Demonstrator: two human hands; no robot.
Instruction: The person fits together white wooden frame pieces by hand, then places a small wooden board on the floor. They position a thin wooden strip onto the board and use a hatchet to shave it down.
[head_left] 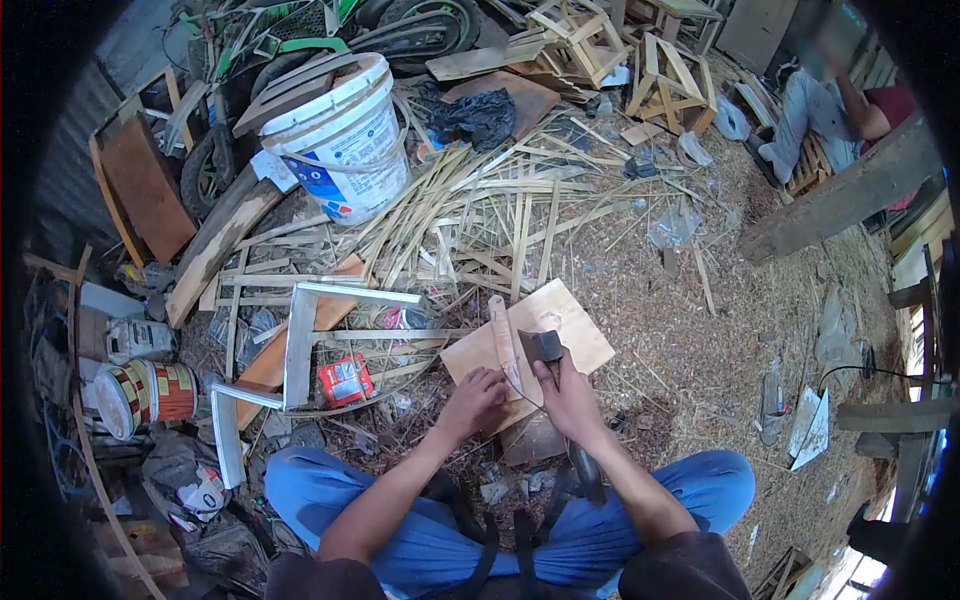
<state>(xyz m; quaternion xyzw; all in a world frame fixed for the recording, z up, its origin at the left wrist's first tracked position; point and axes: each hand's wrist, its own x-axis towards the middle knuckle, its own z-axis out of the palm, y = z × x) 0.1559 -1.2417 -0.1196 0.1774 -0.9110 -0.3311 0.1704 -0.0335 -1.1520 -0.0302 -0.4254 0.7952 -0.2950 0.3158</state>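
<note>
Between my knees lies a light square board, tilted, on a dark wooden block. A narrow carved piece of wood with a rounded top end stretches over the board. My left hand is at its lower end, fingers curled round it. My right hand is closed on a dark tool with a broad metal head, right beside the carved piece. The tool's lower part shows beneath my right wrist. A thin dark curved strip runs near both hands.
A white bucket stands at the upper left, beside scattered wood strips. White angled frame pieces and a red packet lie left. Wooden stools stand behind. A seated person is upper right, near a thick beam.
</note>
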